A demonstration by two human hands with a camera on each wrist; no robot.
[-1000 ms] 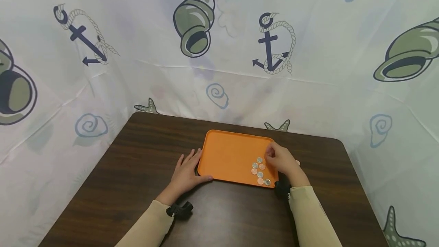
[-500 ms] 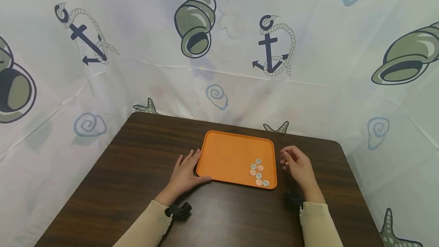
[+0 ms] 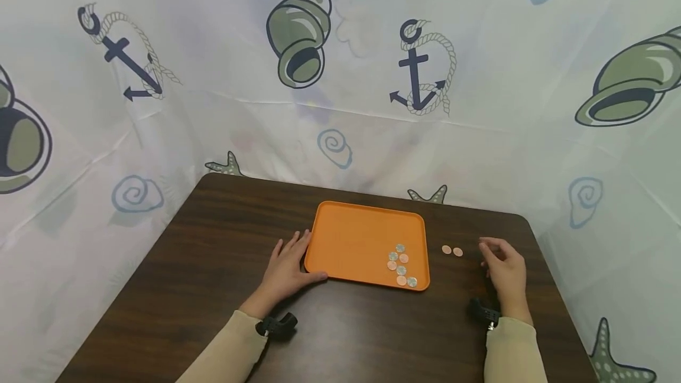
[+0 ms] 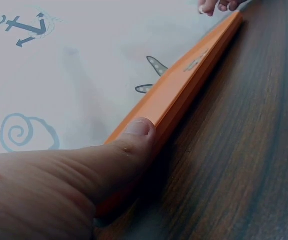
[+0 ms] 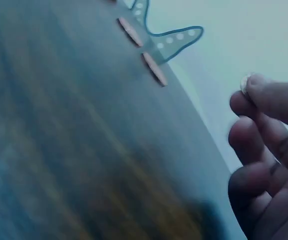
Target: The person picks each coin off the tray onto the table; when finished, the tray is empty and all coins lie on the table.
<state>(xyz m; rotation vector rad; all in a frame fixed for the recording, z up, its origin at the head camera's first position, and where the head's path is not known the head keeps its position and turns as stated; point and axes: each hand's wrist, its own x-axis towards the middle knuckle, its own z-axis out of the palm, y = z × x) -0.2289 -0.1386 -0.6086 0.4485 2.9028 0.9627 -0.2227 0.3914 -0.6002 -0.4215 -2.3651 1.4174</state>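
Coin (image 5: 244, 84), pinched in the right hand (image 3: 508, 272), looks light and slippery, best held by its flat sides, while the spread left hand (image 3: 287, 269) touches the tray (image 3: 351, 241).

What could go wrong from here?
1. The right grip pinches a coin near the fingertips, so it might slip and drop.
2. Two copper-coloured coins lie on the table between that grip and the tray; a low sweep could knock them.
3. The left grip touches the tray; an accidental shove might shift the loose coins inside.
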